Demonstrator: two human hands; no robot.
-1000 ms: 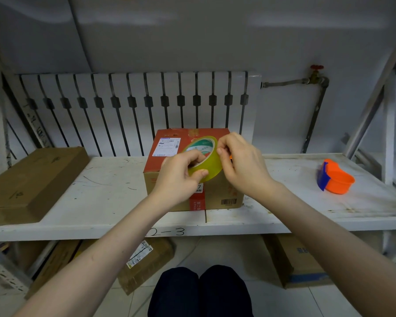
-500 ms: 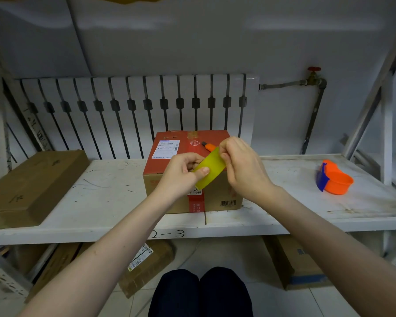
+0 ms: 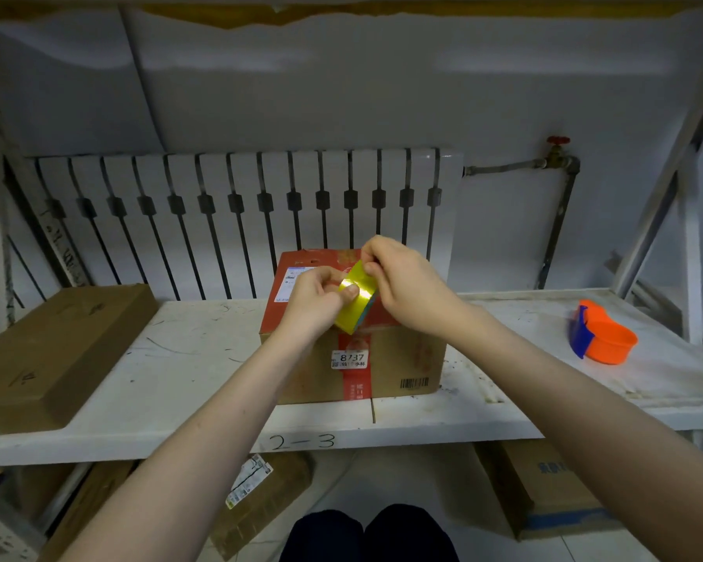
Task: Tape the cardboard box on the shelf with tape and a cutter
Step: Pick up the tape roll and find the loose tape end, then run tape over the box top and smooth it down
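Note:
A red and brown cardboard box [image 3: 398, 363] with a white label stands on the white shelf [image 3: 187, 371], in the middle. Above its top I hold a yellow roll of tape [image 3: 356, 302] edge-on. My left hand [image 3: 315, 302] grips the roll from the left, thumb on its outer face. My right hand [image 3: 402, 277] pinches the upper edge of the roll with its fingertips. An orange and blue tape cutter [image 3: 601, 338] lies on the shelf at the right, apart from both hands. The small orange thing on the box top is hidden behind my hands.
A flat brown carton [image 3: 53, 354] lies on the shelf at the left. A white radiator [image 3: 236, 212] stands behind the box, with a pipe and red valve [image 3: 557, 146] to its right. More cartons [image 3: 544, 492] sit on the floor under the shelf. My knees [image 3: 366, 533] are below.
The roll has turned from facing me to edge-on. Both hands have risen a little over the box, and my right fingers have moved to the roll's upper edge.

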